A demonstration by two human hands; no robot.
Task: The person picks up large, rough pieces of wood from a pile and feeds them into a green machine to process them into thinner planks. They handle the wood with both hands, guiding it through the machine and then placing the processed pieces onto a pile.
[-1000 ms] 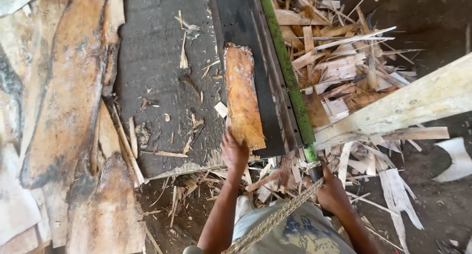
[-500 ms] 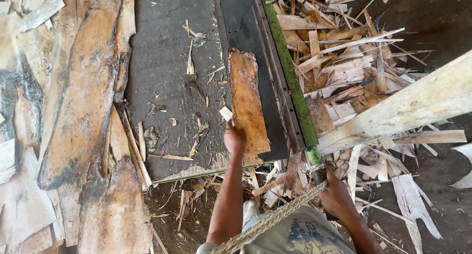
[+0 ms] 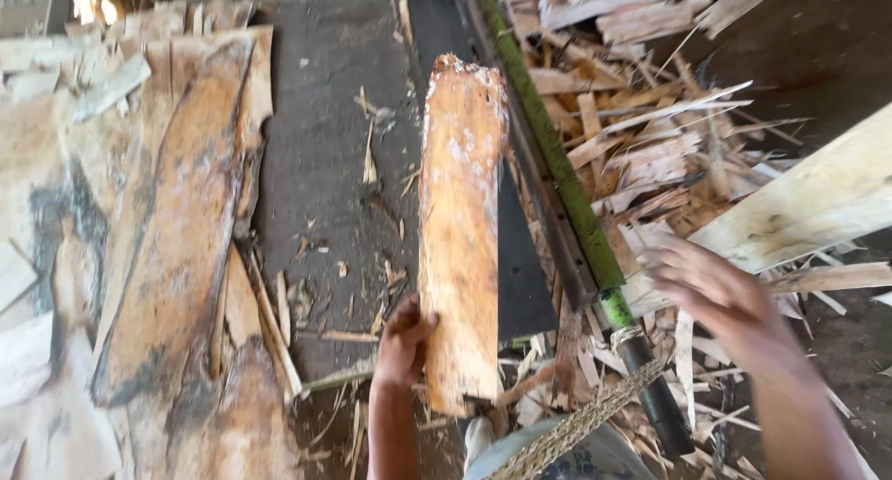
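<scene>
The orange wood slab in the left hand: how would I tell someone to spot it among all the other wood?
Start at the dark grey table down the middle, bordered on its right by a long green bar. The long orange-brown bark-faced wood slab lies lengthwise beside that bar, its near end gripped by the left hand. Unlike the wider weathered slabs stacked left and the pale splintered offcuts right, it is the only held piece.

Left hand [image 3: 404,336] grips the near left edge of a long orange-brown bark-faced wood slab [image 3: 460,229], fingers [image 3: 415,320] curled on it; the slab lies lengthwise over the dark grey worktop [image 3: 321,145], beside a green metal rail [image 3: 557,155]. Right hand [image 3: 729,299], blurred and open, hovers apart over pale splintered wood offcuts [image 3: 641,145], near a pale sawn plank [image 3: 818,201]. Curved bark sheets [image 3: 177,248] lie left.
</scene>
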